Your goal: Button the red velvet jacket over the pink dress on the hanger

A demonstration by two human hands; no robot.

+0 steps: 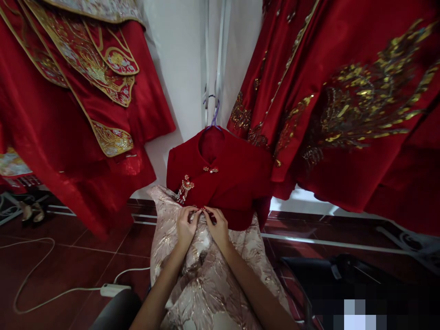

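Left fingers (188, 210) and right fingers (214, 211) pinched on the red top (233, 183), its bulk beyond them

From my remote seat, the head view has a mandarin-collar top (237, 176) straight ahead on a hanger (213, 123), before the wall (175, 73). The left hand (186, 224) and right hand (218, 223) sit side by side at its lower edge, over a brocade garment (220, 293). Long gowns hang at left (51, 151) and right (347, 174). At floor left, a power strip (115, 289) lies nearer me than the shoes (32, 213).
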